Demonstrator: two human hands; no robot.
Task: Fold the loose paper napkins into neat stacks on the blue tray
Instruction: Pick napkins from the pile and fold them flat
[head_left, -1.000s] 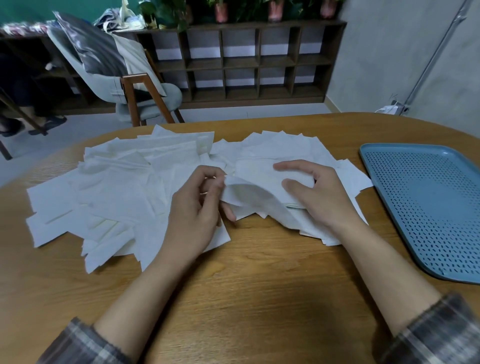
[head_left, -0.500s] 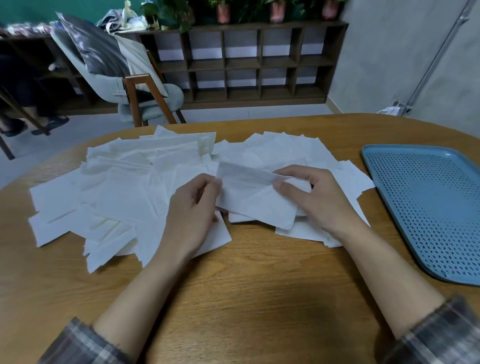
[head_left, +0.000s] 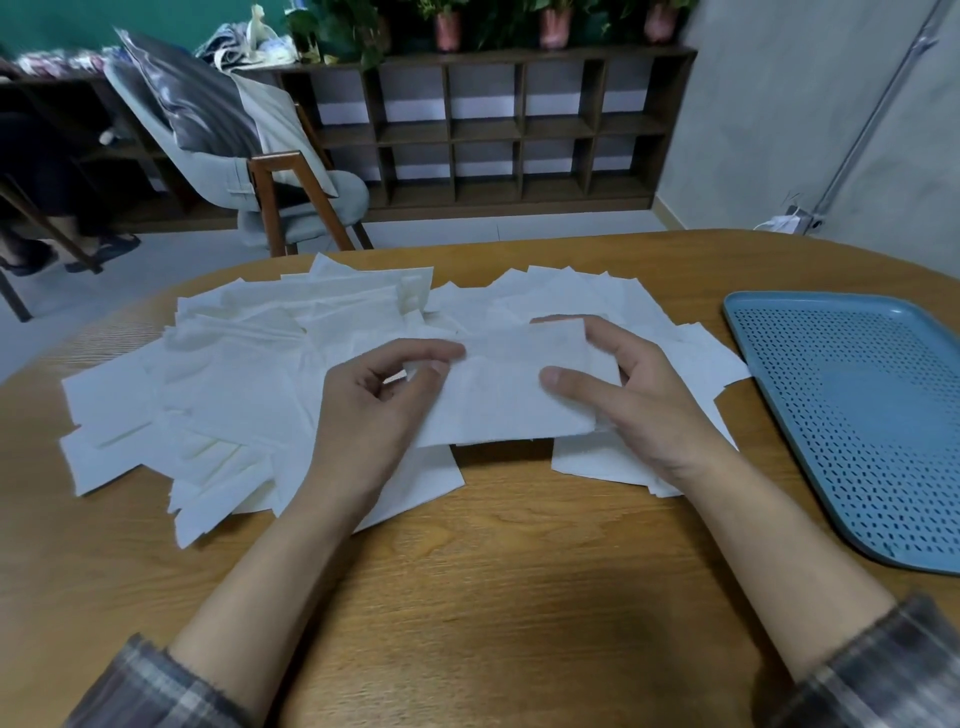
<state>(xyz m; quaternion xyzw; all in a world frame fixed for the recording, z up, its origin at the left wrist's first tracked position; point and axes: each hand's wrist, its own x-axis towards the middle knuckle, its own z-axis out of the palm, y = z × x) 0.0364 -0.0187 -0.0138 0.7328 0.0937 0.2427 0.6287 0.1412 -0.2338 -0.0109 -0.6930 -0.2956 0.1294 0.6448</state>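
Your left hand pinches the left end of one napkin between thumb and fingertips. Your right hand clamps the right end, thumb on top, fingers curled over the far edge. The sheet hangs between them just above the loose pile, lying as a broad strip.

The paper is thin and limp. If you pull your hands apart too hard, it will likely tear at the pinch. If your edges meet crooked, the fold comes out skewed and the stack will lean. Your wrists sit low over the pile, so a sweep toward the tray could drag sheets beneath along, or nudge the near ones off the table edge.

The blue tray lies to your right, apart from the pile, its perforated floor showing no stack yet.

All of it rests on a rounded wooden table. Beyond stand a grey chair with a cushion, a dark cubby shelf topped with potted plants, and a grey wall on the right.
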